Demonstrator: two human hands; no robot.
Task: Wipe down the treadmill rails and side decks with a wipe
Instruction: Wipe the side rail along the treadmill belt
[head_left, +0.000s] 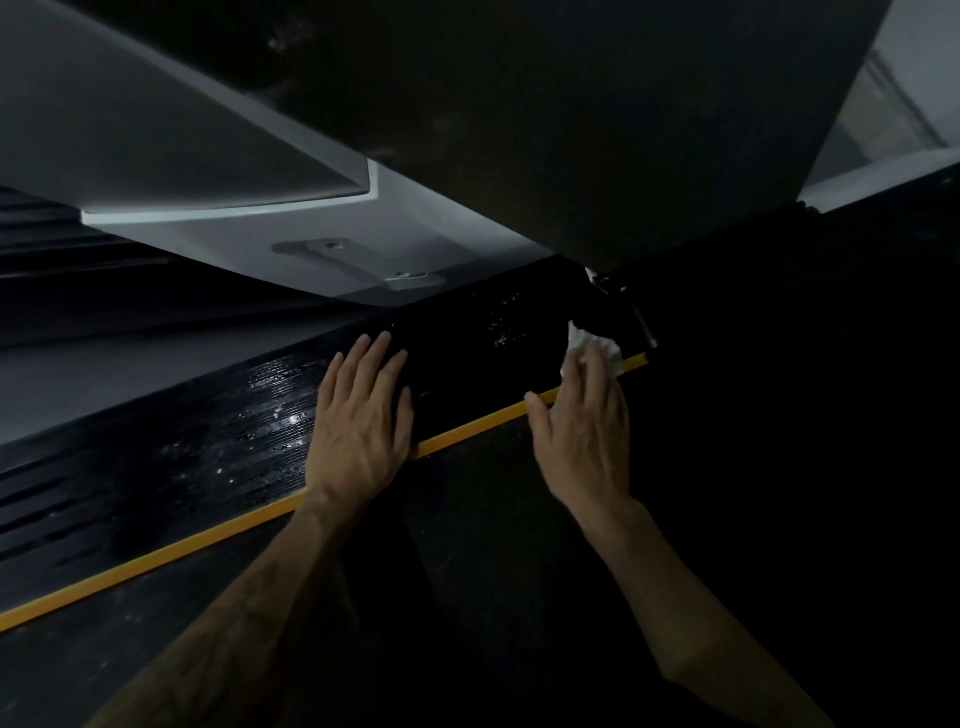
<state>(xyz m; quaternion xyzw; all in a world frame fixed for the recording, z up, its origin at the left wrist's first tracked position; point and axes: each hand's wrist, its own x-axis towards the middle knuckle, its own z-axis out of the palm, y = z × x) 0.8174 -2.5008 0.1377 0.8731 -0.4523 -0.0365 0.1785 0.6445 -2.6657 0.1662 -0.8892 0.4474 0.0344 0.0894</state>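
White crumpled wipe (597, 351) under right hand (582, 431) fingers | left hand (361, 415) flat on ribbed black side deck (208, 447)

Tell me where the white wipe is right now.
In the head view the white wipe sits right of centre, under the fingers of the right hand, at the far end of the yellow stripe along the ribbed black side deck.

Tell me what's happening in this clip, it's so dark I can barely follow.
A person is wiping a treadmill's black ribbed side deck. The right hand presses a white wipe down near the far end of the yellow strip that edges the deck. The left hand lies flat on the deck, fingers straight, seemingly for support. Wet droplets glisten on the deck left of the hands. A grey upright rises beyond it.
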